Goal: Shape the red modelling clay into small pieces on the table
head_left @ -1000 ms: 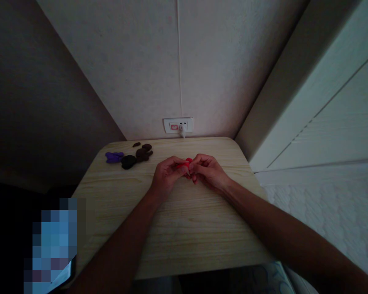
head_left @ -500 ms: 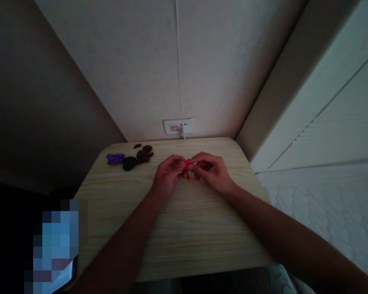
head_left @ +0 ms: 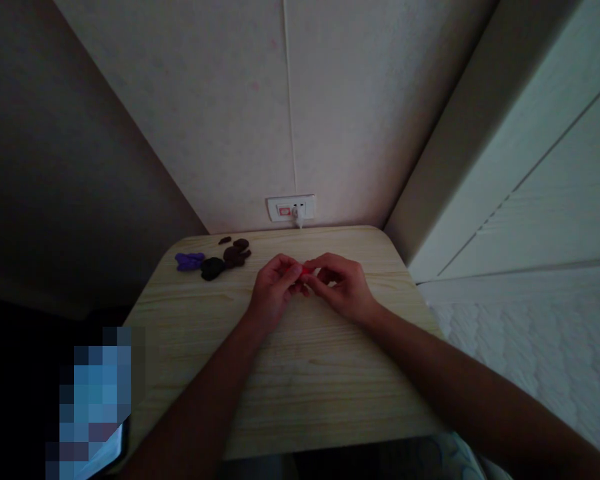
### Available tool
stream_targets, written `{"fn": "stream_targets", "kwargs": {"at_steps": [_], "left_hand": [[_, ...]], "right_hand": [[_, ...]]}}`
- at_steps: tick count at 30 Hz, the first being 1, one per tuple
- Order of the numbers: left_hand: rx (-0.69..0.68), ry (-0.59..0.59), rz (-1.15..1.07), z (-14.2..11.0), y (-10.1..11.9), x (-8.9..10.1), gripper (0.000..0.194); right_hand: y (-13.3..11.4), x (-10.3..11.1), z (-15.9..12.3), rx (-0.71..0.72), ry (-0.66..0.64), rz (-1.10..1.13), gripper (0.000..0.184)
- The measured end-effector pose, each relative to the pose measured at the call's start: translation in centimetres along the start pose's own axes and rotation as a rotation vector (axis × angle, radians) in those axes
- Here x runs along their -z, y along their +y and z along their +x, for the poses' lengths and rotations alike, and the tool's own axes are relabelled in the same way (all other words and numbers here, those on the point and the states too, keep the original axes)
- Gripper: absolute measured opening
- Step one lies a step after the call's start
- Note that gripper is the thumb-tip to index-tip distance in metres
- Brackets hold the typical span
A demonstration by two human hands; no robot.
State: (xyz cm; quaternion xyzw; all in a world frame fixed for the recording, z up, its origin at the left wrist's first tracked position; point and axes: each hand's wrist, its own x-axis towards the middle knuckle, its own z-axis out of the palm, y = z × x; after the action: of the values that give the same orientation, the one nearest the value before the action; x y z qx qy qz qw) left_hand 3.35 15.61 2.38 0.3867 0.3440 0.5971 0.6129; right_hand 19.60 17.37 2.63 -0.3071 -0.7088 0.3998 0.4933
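A small lump of red modelling clay is pinched between my two hands above the middle of the table. My left hand grips it from the left with thumb and fingers. From the right, the thumb and forefinger of my right hand close on it. Most of the red clay is hidden behind the fingers. At the table's back left lie a purple clay piece, a black clay lump and several dark brown clay pieces.
The wooden-topped table stands against the wall. A socket with a white plug sits just above its back edge. A lit screen, partly pixelated, is at the lower left. White quilted bedding lies on the right.
My fingers have shifted around the red clay, and less of it shows now than before. Both hands stay in nearly the same place. The other clay pieces lie as they were.
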Motion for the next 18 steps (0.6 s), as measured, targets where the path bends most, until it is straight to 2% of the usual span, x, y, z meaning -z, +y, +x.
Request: {"fn": "stream_targets", "kwargs": {"at_steps": [7,12,18], "left_hand": [[0.000,0.004,0.058,0.0,0.2,0.1,0.030],[-0.017,0.017,0.002,0.2,0.0,0.1,0.023],[-0.101,0.061,0.094,0.5,-0.3,0.9,0.032]], "right_hand": [[0.3,-0.2,-0.1,0.004,0.019,-0.048,0.015],[0.6,-0.3,0.1,-0.040,0.065,0.019,0.016],[1.3,-0.1,0.4,-0.158,0.131,0.151,0.035]]}}
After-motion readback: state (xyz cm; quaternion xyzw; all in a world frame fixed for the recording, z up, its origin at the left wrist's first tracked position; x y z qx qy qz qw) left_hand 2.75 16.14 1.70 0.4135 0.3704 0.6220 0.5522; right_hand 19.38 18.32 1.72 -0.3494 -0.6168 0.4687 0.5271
